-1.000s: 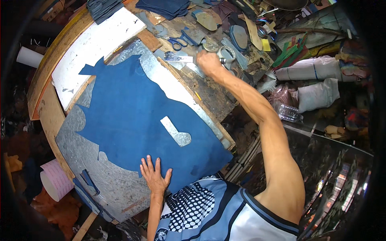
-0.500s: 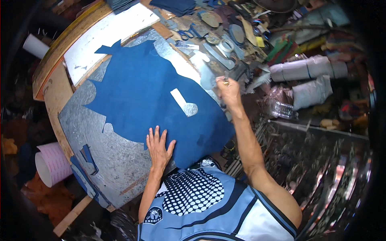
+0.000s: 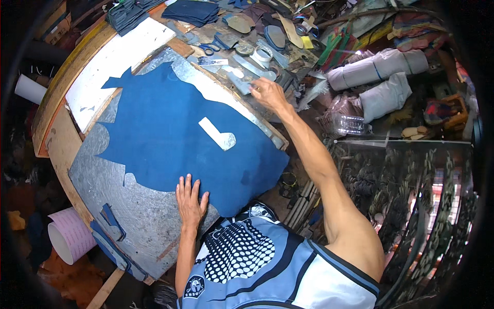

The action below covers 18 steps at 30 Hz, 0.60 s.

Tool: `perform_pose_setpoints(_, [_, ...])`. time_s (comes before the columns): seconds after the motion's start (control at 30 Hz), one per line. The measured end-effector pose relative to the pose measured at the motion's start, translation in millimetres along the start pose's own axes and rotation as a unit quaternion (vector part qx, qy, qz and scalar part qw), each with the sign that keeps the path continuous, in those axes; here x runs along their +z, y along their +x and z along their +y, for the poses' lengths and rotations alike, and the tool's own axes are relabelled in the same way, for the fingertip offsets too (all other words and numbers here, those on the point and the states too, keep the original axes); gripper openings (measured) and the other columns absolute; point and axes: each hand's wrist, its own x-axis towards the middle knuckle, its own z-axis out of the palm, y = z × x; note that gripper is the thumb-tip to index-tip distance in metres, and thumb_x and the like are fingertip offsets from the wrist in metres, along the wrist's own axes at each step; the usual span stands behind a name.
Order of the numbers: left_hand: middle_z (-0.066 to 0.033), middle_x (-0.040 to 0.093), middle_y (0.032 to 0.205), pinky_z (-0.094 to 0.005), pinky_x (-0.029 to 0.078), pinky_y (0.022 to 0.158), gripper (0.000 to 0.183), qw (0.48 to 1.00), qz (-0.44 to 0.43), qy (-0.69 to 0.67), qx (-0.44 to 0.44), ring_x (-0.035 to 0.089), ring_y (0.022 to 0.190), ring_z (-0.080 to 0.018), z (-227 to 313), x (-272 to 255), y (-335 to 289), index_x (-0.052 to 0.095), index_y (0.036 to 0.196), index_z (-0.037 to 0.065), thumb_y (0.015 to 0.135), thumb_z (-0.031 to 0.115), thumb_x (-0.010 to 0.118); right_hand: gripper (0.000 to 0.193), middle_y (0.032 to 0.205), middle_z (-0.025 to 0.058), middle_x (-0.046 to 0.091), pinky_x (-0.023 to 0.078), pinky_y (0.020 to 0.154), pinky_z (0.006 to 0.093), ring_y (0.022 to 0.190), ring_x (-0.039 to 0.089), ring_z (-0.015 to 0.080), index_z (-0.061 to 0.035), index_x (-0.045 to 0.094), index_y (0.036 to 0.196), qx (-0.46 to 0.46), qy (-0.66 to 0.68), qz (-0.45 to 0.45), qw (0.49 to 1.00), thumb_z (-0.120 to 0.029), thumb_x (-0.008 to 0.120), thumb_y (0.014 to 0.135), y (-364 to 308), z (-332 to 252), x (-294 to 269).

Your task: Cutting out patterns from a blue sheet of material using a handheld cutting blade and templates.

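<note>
A large blue sheet, leather-like with ragged edges, lies flat over a scuffed grey metal board. A slot with a rounded end is cut through it, and the bare board shows there. My left hand rests flat on the sheet's near edge, fingers stretched out. Beyond the sheet's right side, my right hand is closed in a pinch; what it holds is too small to make out. At its fingertips lies a blue-grey strip; I cannot tell if the fingers grip it.
Blue-handled scissors, a tape roll and loose cut pieces crowd the far bench. Stacked dark blue pieces sit behind. A white board lies far left. Wrapped bundles stand right; a pink-white roll is near left.
The view has shifted, so the scene sits further left. My right hand has moved away from me, up to the blue-grey strip. My left hand stays flat on the sheet.
</note>
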Motion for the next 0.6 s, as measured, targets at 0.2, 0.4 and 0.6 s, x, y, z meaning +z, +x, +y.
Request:
perform_pose_setpoints(0.2, [-0.0172, 0.043, 0.149, -0.0541, 0.027, 0.114, 0.047, 0.999, -0.01, 0.017, -0.03, 0.033, 0.14, -0.0399, 2, -4, -13, 0.059, 0.126, 0.006, 0.085, 0.027, 0.07, 0.033, 0.114, 0.0179, 0.067, 0.052, 0.087, 0.0488, 0.102, 0.065, 0.0383, -0.0079, 0.067, 0.109, 0.054, -0.161, -0.112, 0.979, -0.031, 0.065, 0.085, 60, 66, 50])
perform_pose_setpoints(0.4, [-0.0152, 0.036, 0.154, -0.0529, 0.018, 0.117, 0.06, 0.997, -0.059, 0.025, -0.037, 0.027, 0.144, -0.0362, 0, -4, 13, 0.05, 0.139, 0.009, 0.091, 0.044, 0.06, 0.046, 0.116, 0.0237, 0.065, 0.05, 0.087, 0.0502, 0.107, 0.063, 0.0407, -0.0078, 0.06, 0.127, 0.029, -0.166, -0.169, 0.971, -0.033, 0.063, 0.088, 75, 118, 26])
perform_pose_setpoints(0.6, [-0.014, 0.026, 0.159, -0.0546, 0.013, 0.119, 0.071, 0.979, -0.009, 0.173, -0.107, 0.02, 0.148, -0.0348, -66, -9, 63, 0.041, 0.148, 0.013, 0.095, 0.061, 0.044, 0.048, 0.113, 0.0288, 0.064, 0.047, 0.089, 0.0523, 0.104, 0.061, 0.046, -0.0007, 0.059, 0.126, -0.019, -0.166, -0.126, 0.978, -0.026, 0.058, 0.086, 85, 91, 40])
